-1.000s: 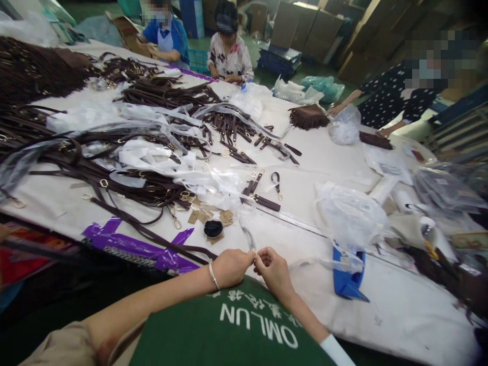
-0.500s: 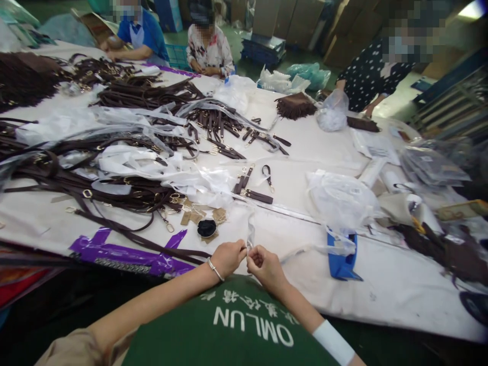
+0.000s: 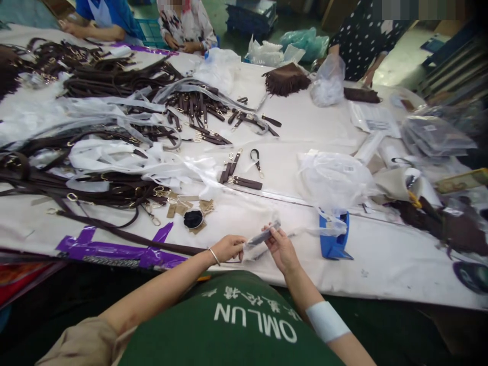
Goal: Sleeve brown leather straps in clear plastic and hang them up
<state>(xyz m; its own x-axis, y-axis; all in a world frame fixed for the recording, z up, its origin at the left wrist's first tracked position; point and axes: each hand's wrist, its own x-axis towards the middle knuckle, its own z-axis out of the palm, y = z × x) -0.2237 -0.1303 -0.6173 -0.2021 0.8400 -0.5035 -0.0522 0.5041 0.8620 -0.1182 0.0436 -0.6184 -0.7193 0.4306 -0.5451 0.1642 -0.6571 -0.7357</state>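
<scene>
Just above the front of the table, my left hand (image 3: 229,248) pinches the left end of a dark strap in a clear plastic sleeve (image 3: 260,237). My right hand (image 3: 281,250) grips the same sleeved strap near its other end, thumb on top. It slants up to the right between the hands. A blue tape dispenser (image 3: 328,241) stands to the right of my right hand. To the left of my hands lie a round black item (image 3: 192,219) and brown paper tags (image 3: 176,209). Short brown straps with gold clasps (image 3: 247,183) lie beyond my hands.
Long brown straps (image 3: 114,195) and white plastic strips (image 3: 114,157) cover the left of the table. Purple tape (image 3: 114,250) marks the front edge. A clear plastic bag (image 3: 331,175) lies beyond the dispenser. Three people work across the table, one in a dotted top (image 3: 356,43).
My right hand has moved right and away from my left, and the sleeved strap now shows stretched between them. The whole view has shifted, with the table sitting higher in the frame.
</scene>
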